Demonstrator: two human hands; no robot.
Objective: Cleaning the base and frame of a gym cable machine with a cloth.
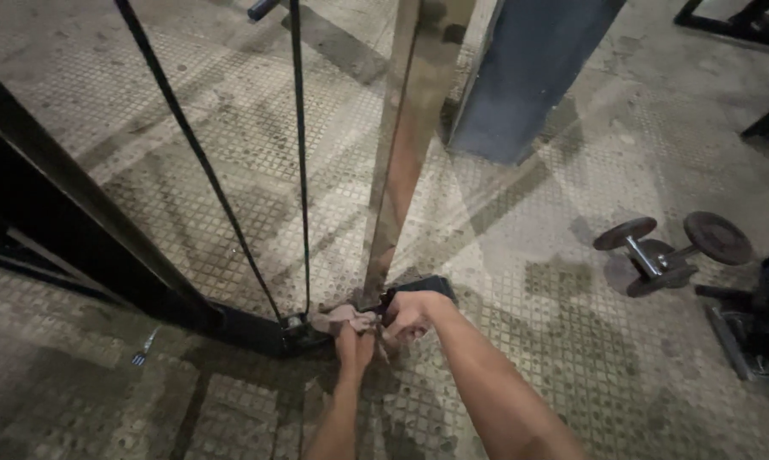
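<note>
My left hand point(353, 343) grips a crumpled brownish cloth point(340, 318) and presses it against the foot of a shiny upright metal bar point(401, 145). Right beside it, my right hand point(408, 317) is closed near a dark block point(423, 288) at the bar's base; whether it also holds the cloth I cannot tell. Both forearms reach in from the bottom edge. Two thin black cables point(300, 170) run down to the black base point(257, 328) just left of the cloth.
A slanted black frame beam point(69, 204) crosses the left side. A blue-grey column point(529, 77) stands at the top. Two dumbbells point(665, 251) lie on the tiled floor at right, with dark equipment point(763, 332) at the right edge. A small metal piece point(143, 349) lies lower left.
</note>
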